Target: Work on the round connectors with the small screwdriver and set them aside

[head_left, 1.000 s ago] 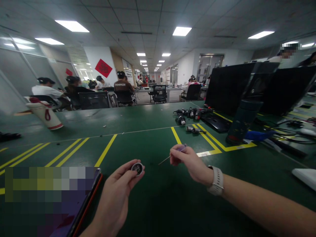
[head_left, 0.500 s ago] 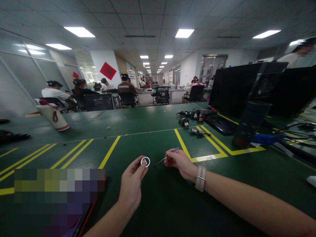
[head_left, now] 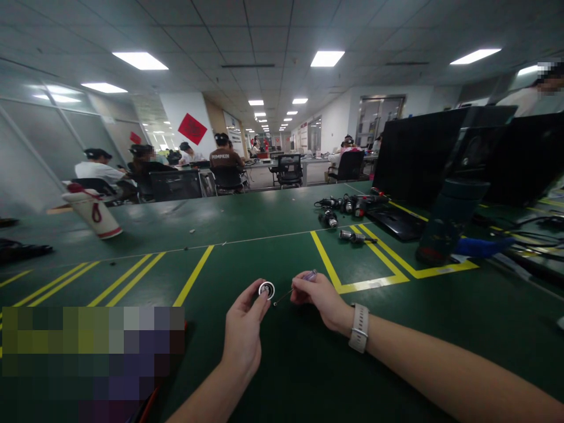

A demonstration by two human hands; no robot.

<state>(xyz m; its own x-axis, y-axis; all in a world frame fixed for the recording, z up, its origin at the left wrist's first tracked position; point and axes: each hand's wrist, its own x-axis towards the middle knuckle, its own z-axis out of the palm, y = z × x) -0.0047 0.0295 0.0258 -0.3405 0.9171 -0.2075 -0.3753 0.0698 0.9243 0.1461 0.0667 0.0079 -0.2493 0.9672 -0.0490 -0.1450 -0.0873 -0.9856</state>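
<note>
A small round metal part (head_left: pixel 267 289) with a bright rim and a dark inside is pinched between the thumb and fingers of my left hand (head_left: pixel 245 323). Just to the right, my right hand (head_left: pixel 318 296) grips a thin screwdriver (head_left: pixel 311 275) with a purplish, see-through handle. Its slim shaft slants down to the left, and the tip ends close to the round part, apart from it. Something tiny and light shows at that tip, too small to name. Both hands are above the green table (head_left: pixel 291 364).
Black and silver cylindrical parts (head_left: pixel 352 236) lie ahead on the right, near a dark flask (head_left: pixel 452 220) and black monitors (head_left: pixel 418 155). A white cup (head_left: pixel 94 214) leans at far left. A blurred-out item (head_left: pixel 97 358) occupies the near left. Several people sit beyond the table.
My left hand has shifted slightly right with the round part. The screwdriver's tip has dropped a little and moved slightly left, so the two are closer. The view has shifted slightly.
</note>
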